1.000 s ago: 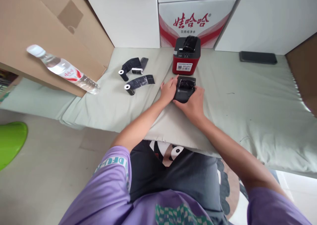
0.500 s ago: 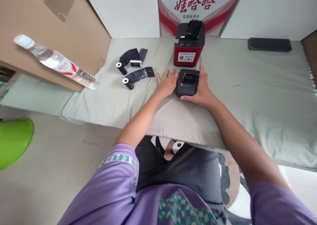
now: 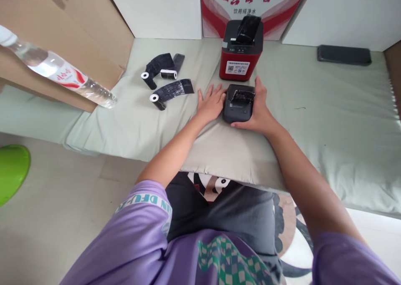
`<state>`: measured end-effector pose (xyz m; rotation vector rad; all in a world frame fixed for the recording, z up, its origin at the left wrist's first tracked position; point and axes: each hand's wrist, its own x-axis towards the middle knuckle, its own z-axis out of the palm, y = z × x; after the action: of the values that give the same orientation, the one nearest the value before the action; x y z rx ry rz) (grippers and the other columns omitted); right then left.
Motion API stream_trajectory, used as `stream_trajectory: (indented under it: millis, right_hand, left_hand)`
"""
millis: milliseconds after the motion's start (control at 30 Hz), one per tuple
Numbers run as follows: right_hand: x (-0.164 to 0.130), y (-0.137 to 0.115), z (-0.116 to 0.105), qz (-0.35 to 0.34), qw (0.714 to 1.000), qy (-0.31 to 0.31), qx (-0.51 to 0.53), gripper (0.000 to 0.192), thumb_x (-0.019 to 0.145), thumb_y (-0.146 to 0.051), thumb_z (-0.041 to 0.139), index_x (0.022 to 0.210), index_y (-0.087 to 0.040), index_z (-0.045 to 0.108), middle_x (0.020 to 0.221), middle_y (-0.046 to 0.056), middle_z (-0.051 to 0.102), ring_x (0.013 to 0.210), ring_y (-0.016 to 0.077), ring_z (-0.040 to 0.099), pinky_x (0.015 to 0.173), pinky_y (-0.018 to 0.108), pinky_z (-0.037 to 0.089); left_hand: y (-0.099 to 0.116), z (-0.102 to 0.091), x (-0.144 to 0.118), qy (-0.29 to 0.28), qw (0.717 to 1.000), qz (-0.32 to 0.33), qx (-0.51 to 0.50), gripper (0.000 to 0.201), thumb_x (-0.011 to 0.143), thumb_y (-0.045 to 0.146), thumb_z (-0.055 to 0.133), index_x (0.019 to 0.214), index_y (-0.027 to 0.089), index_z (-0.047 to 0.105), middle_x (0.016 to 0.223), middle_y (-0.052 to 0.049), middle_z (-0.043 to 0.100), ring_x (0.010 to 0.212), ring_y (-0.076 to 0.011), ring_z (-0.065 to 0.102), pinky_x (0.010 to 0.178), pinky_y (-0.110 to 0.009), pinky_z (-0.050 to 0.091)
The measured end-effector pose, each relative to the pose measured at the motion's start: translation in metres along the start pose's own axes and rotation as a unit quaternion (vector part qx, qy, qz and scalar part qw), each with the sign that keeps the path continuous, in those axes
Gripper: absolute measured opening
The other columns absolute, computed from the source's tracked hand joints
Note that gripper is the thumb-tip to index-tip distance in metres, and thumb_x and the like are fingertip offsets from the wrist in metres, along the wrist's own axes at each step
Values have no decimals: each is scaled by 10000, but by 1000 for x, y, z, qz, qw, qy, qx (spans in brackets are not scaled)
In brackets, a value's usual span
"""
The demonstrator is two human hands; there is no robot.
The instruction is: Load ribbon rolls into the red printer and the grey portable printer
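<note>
Behind the work area I see a red printer (image 3: pixel 240 53) standing upright on the pale green mattress (image 3: pixel 328 122), with dark film curling out of its top. To its left lie three small rolls (image 3: pixel 163 78) of dark tape, partly unwound. A water bottle (image 3: pixel 56 72) rests tilted against a cardboard box (image 3: pixel 62 30). A black phone (image 3: pixel 343 54) lies far right, near white cartons (image 3: pixel 338 9). A green stool (image 3: pixel 12 172) sits on the floor.
</note>
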<state>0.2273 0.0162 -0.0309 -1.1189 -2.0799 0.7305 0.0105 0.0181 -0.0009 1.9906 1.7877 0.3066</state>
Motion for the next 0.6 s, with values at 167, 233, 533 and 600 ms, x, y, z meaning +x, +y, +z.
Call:
stream_trajectory:
  millis: [167,233,533,600]
  right_hand:
    - [-2,2,-1,-11,1000,-1,-14,1703,441,-816,942,1728,-290,-41,1821,120,133,1696,457,44,1402,715,49]
    - [-2,6,0,-21,999,2,-26,1691,456,-814,938,1729,-271,-33,1824,136,100,1695,456,52,1404,699,67]
    - [-1,11,1,-33,998,-2,-50,1719,438,-890,876,1719,-196,-36,1776,233,133,1678,474,139,1398,677,128]
    - [-1,10,0,-35,998,-3,-59,1677,484,-877,874,1719,-204,-38,1783,233,119,1679,447,146,1404,654,136]
  left_hand:
    - [0,2,-1,20,1000,1,-7,568,1110,372,184,1576,381,509,1782,75,334,1714,-196,172,1407,-577,-16]
    - [1,2,-2,29,999,0,-15,556,1110,363,196,1549,372,537,1771,69,361,1709,-195,194,1409,-573,-5]
    - [3,7,-1,96,994,-22,-53,373,1081,298,330,1179,313,690,1479,-32,678,1480,-204,541,1386,-545,188]
    - [3,8,1,89,994,-25,-52,353,1081,293,340,1147,311,687,1459,-27,680,1478,-203,533,1383,-534,195]
